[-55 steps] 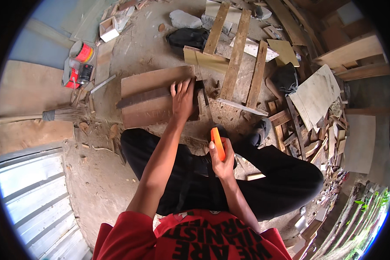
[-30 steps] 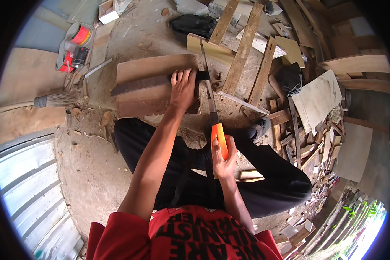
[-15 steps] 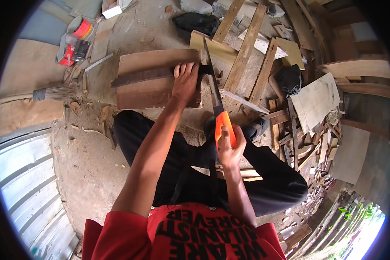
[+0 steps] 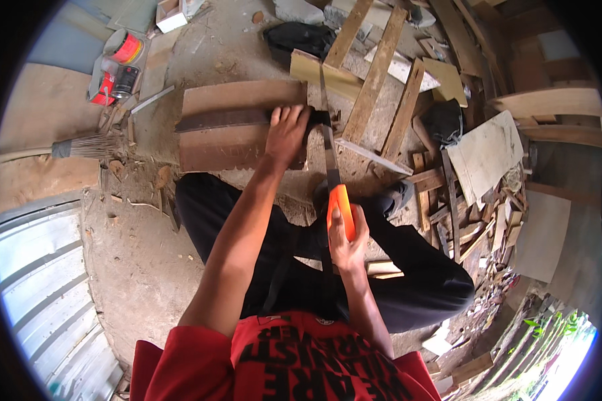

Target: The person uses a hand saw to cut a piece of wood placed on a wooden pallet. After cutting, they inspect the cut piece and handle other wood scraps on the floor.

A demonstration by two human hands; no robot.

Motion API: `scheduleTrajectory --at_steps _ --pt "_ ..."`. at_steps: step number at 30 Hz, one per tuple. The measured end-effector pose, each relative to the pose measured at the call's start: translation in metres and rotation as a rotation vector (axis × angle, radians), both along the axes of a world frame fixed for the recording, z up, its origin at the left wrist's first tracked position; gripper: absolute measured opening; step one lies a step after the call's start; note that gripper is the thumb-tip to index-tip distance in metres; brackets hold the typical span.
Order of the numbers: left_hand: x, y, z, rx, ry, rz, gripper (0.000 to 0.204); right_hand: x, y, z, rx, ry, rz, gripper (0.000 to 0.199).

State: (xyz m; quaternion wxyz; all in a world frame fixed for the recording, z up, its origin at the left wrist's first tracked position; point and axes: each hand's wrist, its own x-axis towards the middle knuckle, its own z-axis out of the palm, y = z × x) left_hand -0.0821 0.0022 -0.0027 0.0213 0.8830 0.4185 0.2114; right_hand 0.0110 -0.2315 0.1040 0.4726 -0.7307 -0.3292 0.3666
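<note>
Handsaw point(image 4: 333, 179) gripped right, board point(image 4: 237, 127) under left.

I see a hand saw point(image 4: 332, 175) with a bright orange handle and a long, narrow grey blade that runs away from me, its far part lying across the right end of a brown wooden board point(image 4: 237, 127). The board is a flat, wide plank lying lengthwise left to right on the dirt floor, with a darker strip along its middle.
</note>
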Motion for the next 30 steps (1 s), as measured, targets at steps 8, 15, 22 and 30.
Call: scheduleTrajectory --at_steps 8,15,22,30 --pt "0.004 -0.002 0.006 -0.051 -0.047 0.003 0.05 -0.009 0.009 0.007 0.064 -0.023 0.006 0.02" --pt "0.001 0.004 -0.002 -0.033 -0.027 0.017 0.05 0.004 0.01 0.011 0.058 0.333 -0.031 0.014" --pt "0.006 0.004 0.003 0.049 -0.203 0.004 0.041 0.011 0.051 0.1 0.025 -0.151 0.007 0.026" --pt "0.007 0.004 0.003 -0.046 -0.119 0.003 0.044 -0.011 0.014 0.014 0.064 0.066 -0.068 0.03"
